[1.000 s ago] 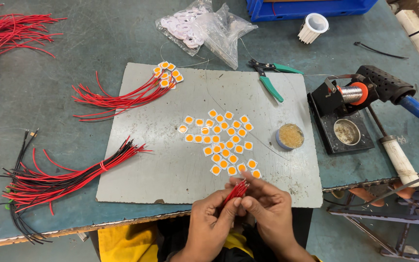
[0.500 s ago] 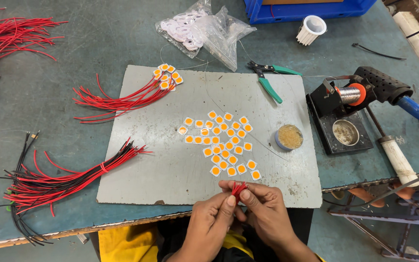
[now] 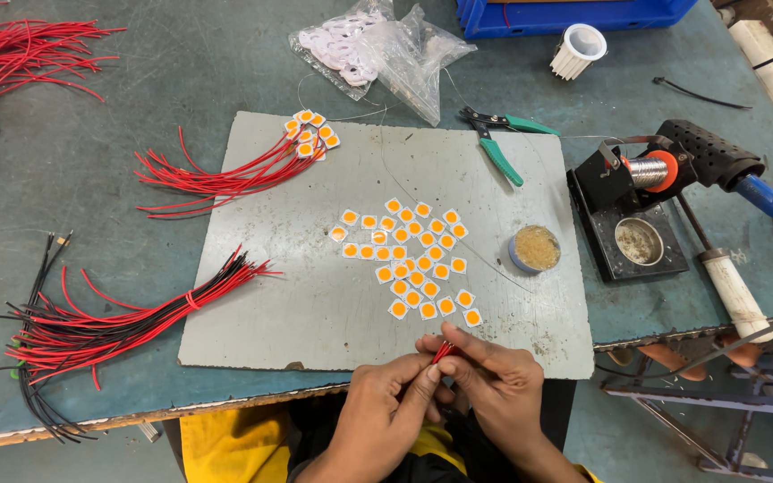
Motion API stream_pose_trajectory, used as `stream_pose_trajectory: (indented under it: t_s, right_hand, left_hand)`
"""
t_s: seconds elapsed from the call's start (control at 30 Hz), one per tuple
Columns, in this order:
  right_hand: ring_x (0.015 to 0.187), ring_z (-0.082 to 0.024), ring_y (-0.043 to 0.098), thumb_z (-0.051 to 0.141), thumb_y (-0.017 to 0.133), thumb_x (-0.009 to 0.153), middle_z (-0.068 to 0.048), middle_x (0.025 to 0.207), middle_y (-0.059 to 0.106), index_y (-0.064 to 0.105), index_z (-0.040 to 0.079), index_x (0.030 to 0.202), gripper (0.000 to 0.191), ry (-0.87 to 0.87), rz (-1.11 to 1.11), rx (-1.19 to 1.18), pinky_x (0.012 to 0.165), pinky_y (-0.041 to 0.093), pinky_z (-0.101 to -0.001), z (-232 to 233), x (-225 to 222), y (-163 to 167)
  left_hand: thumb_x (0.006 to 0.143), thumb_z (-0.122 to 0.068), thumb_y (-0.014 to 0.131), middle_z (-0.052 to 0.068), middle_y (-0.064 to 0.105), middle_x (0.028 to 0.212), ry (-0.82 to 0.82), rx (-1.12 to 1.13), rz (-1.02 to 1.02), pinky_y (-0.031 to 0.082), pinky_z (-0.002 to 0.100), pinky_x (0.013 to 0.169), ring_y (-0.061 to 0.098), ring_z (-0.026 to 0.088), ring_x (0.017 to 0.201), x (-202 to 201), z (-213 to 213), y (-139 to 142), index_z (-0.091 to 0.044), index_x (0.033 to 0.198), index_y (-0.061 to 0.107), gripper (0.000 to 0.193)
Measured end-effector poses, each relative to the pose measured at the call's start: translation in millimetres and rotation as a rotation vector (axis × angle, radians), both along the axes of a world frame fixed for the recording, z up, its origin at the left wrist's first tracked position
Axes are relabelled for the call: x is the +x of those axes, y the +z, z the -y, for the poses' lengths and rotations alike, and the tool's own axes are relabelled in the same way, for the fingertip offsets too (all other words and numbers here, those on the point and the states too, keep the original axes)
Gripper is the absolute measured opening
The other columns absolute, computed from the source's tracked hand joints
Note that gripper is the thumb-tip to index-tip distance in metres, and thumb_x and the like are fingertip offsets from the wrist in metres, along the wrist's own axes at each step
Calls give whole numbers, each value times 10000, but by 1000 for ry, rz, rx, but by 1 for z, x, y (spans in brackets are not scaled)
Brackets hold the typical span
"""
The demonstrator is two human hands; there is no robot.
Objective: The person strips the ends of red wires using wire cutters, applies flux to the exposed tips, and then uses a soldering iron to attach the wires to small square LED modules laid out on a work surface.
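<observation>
We count two hands (image 3: pixel 386 407) (image 3: pixel 494 385), one grey mat (image 3: pixel 315 295), one pair of green-handled cutters (image 3: pixel 498 143), one round flux tin (image 3: pixel 535 248), one soldering iron (image 3: pixel 726 165), two clear bags (image 3: pixel 378 45), and roughly thirty loose orange LED chips (image 3: pixel 409 259).

A short piece of red wire (image 3: pixel 443 351) is held at the near edge of the grey mat, just below the cluster of small square chips. Only a small tilted length of it is seen, its end pointing up and to the right; the rest is hidden between the fingertips that pinch it from both sides.
</observation>
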State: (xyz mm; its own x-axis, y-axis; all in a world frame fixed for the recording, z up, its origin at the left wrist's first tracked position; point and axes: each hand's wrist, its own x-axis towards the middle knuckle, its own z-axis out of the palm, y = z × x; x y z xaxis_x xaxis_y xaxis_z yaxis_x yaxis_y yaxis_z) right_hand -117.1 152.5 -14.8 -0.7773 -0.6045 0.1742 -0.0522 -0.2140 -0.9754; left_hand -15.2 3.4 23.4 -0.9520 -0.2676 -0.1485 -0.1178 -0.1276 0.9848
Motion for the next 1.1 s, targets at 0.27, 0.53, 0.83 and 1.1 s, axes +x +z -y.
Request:
stream_pose_trajectory:
  t_s: [0.27,0.53,0.83,1.1]
  right_hand:
    - [927,-196,803,1,734,916,-191,1088,817,758,-36,1148,236,-79,-321,187,795,659,-299,2,1,12]
    - [928,-251,800,-25,696,913,-227,995,806,737,-88,1135,235,-180,36,113,846,649,-360,4,-6,22]
    - [844,-158,775,6,722,889,-207,1120,801,668,-51,1281,400,-75,-184,140,696,646,-263,6,-2,20]
    - [1034,-243,795,5,720,933,-168,999,813,747,-34,1085,160,-187,-431,94,1033,607,-406,9,1,15]
  left_hand:
    - [990,-146,612,85,768,755,79,-32,-69,617,256,601,735,112,656,1,-5,-5,11,1091,736,224]
    - [987,-137,641,82,802,808,36,-71,-99,625,264,610,773,122,681,3,-7,-11,29,1069,755,217]
    - [977,-158,614,81,778,805,83,12,-90,587,258,569,716,119,623,1,-10,-9,11,1172,722,279]
    - [956,-170,706,105,760,766,114,-283,-231,551,284,558,702,131,619,-1,-5,-15,36,1020,762,222]
